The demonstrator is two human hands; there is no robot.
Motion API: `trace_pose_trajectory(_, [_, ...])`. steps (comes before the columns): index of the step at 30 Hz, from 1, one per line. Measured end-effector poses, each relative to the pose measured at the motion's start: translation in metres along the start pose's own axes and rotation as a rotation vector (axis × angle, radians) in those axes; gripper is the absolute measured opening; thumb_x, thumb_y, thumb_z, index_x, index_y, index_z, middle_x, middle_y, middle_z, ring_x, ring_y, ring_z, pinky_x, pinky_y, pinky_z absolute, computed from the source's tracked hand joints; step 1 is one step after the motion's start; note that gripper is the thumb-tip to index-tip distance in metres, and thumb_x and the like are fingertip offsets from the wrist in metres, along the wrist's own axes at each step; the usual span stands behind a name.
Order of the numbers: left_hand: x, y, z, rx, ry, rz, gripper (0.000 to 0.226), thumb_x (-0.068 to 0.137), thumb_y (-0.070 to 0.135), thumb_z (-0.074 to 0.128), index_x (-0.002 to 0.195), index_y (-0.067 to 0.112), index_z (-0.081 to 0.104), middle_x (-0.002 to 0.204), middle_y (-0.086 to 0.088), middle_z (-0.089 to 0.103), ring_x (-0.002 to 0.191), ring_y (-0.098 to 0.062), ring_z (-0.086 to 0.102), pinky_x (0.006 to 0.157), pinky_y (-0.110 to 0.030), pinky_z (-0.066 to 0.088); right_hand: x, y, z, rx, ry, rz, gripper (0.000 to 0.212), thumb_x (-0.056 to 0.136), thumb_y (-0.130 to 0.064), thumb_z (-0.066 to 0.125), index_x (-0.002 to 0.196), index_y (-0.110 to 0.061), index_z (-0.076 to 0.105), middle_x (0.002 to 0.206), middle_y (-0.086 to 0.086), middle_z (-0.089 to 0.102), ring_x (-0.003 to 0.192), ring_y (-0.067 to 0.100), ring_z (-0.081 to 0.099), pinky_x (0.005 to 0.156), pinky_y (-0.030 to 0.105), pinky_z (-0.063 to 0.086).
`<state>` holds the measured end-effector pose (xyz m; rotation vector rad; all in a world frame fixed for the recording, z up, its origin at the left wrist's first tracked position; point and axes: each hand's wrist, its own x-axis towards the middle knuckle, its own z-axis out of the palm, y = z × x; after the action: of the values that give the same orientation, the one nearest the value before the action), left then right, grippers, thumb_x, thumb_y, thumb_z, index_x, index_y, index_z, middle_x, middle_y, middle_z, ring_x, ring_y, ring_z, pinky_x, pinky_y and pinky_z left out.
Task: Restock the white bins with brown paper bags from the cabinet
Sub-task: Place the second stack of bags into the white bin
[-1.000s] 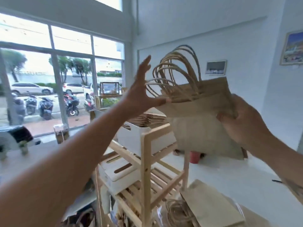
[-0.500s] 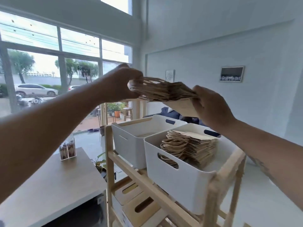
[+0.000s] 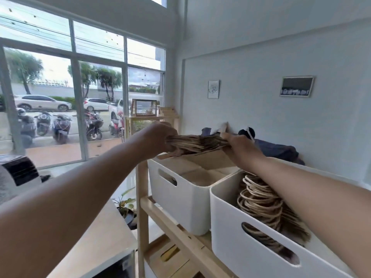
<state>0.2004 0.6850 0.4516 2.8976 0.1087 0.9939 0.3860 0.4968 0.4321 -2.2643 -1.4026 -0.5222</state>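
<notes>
Left hand point(image 3: 160, 137) and right hand point(image 3: 239, 145) clamp a flat bundle of paper bags point(image 3: 196, 142) above the far bin point(image 3: 180, 195) at the shelf's point(image 3: 180, 235) left end. Light, floppy, probably slippery; hold both ends.

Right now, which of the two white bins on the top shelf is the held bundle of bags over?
The far bin, holding flat bags. The bundle, gripped by the left hand and right hand, hangs above it; the near bin holds rope-handled bags.
</notes>
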Motion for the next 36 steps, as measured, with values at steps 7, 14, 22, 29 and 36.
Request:
trace_pose_trajectory(7, [0.016,-0.010,0.033,0.105,-0.361,-0.131,0.027,0.076,0.028,0.083,0.097,0.017,0.070,0.108,0.001,0.058,0.106,-0.020,0.056,0.097,-0.036,0.045,0.020,0.023,0.018,-0.105,-0.244,-0.019,0.029,0.092,-0.018,0.060,0.121,-0.015,0.060,0.105,0.010,0.066,0.098,0.029,0.062,0.077,0.029,0.043])
trace_pose_trajectory(14, [0.035,0.013,0.033,0.108,-0.787,-0.381,0.077,0.071,0.048,0.084,0.137,0.027,0.050,0.134,0.005,0.056,0.125,-0.021,0.052,0.109,-0.039,0.041,0.043,0.006,0.035,-0.404,-0.855,-0.007,0.022,0.094,-0.019,0.061,0.115,-0.012,0.060,0.112,0.002,0.061,0.090,0.015,0.054,0.079,0.017,0.043])
trace_pose_trajectory(22, [0.041,0.029,0.074,0.285,-1.012,-0.316,0.081,0.088,0.066,0.054,0.156,0.038,0.020,0.163,0.000,0.026,0.148,-0.027,0.026,0.115,-0.043,0.023,0.062,0.009,0.061,-0.754,-0.994,0.160,0.068,0.101,-0.042,0.042,0.157,-0.021,0.010,0.160,0.016,0.019,0.142,0.033,0.028,0.112,0.041,0.027])
trace_pose_trajectory(29, [0.037,0.031,0.084,0.277,-0.978,-0.315,0.073,0.093,0.064,0.048,0.156,0.034,0.025,0.159,-0.002,0.033,0.141,-0.026,0.035,0.108,-0.037,0.032,0.060,0.010,0.065,-0.780,-0.996,0.136,0.068,0.099,-0.051,0.037,0.156,-0.019,0.018,0.159,0.013,0.024,0.142,0.033,0.029,0.113,0.040,0.026])
trace_pose_trajectory(36, [0.035,0.027,0.060,0.046,-0.642,-0.435,0.076,0.073,0.072,0.067,0.139,0.037,0.054,0.149,0.005,0.047,0.136,-0.021,0.044,0.114,-0.044,0.035,0.038,-0.012,0.003,-0.468,-0.800,0.160,0.065,0.099,-0.010,0.050,0.155,-0.021,0.019,0.159,0.008,0.027,0.143,0.025,0.030,0.111,0.032,0.026])
